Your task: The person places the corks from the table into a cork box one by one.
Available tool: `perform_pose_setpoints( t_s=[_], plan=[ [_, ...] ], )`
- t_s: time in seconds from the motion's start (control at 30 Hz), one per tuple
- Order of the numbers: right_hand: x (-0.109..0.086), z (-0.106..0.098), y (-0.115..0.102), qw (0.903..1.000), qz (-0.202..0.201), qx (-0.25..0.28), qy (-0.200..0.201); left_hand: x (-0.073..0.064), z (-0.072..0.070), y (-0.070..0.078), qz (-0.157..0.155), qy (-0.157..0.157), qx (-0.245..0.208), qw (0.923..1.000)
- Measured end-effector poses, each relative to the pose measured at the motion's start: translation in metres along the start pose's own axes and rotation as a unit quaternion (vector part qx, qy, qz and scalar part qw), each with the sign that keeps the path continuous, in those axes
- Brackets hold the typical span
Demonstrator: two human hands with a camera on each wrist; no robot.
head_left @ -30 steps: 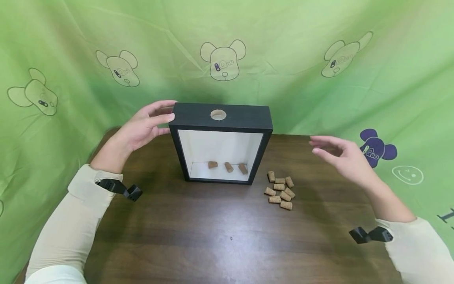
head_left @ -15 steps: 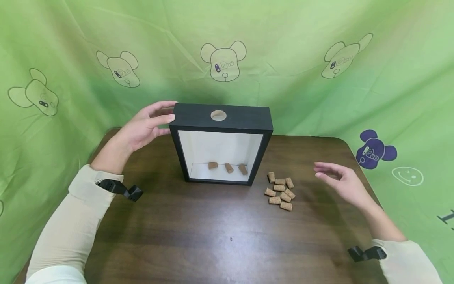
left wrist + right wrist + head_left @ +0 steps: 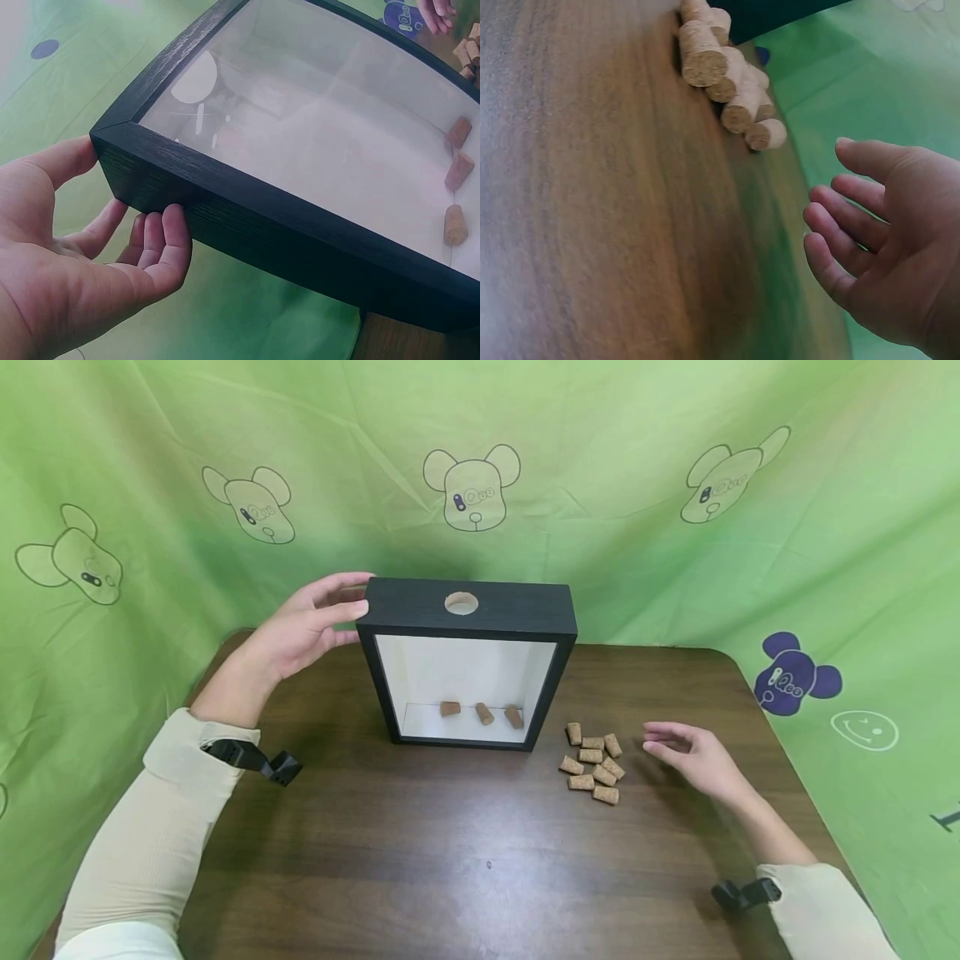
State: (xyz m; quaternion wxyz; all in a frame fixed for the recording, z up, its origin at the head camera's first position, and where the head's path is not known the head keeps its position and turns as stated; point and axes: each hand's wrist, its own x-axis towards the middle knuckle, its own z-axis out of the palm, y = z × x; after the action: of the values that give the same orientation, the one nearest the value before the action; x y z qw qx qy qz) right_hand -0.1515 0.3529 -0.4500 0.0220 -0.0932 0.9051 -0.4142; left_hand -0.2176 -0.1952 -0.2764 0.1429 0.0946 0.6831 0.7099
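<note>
A black shadow box (image 3: 525,607) with a clear front stands upright on the table, a round hole (image 3: 462,604) in its top. Inside, three corks (image 3: 483,714) lie on its white floor. My left hand (image 3: 303,625) grips the box at its upper left corner; in the left wrist view the thumb is at one edge of the side panel and the fingers (image 3: 174,238) are curled against the other. To the right of the box lie several loose corks (image 3: 590,756). My right hand (image 3: 693,762), empty with loosely bent fingers, hovers just right of these corks.
The brown wooden table (image 3: 420,868) runs out to rounded back corners. A green curtain (image 3: 600,527) printed with bear heads hangs behind and along both sides. Each wrist carries a small black camera mount (image 3: 255,758).
My right hand has come down and toward me, then left, closer to the loose corks. My left hand and the box have stayed in place.
</note>
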Motion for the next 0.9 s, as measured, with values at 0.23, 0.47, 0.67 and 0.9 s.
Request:
perform_pose_setpoints(
  t_s=[0.23,0.47,0.67,0.9],
  plan=[
    [0.006,0.011,0.003,0.9997,0.007,-0.022,-0.006,-0.001,-0.001,0.001,0.001,0.002,0.004,1.0000],
    [0.015,0.022,-0.002,0.9984,0.010,-0.054,-0.015,-0.001,-0.001,0.001,0.001,-0.001,0.001,1.0000],
    [0.022,0.030,-0.008,0.9976,0.007,-0.065,-0.023,-0.001,0.000,0.001,0.000,-0.004,-0.001,1.0000],
    [0.027,0.038,-0.010,0.9962,-0.012,-0.083,-0.021,0.000,0.000,0.000,-0.001,-0.004,0.002,1.0000]
  ],
)
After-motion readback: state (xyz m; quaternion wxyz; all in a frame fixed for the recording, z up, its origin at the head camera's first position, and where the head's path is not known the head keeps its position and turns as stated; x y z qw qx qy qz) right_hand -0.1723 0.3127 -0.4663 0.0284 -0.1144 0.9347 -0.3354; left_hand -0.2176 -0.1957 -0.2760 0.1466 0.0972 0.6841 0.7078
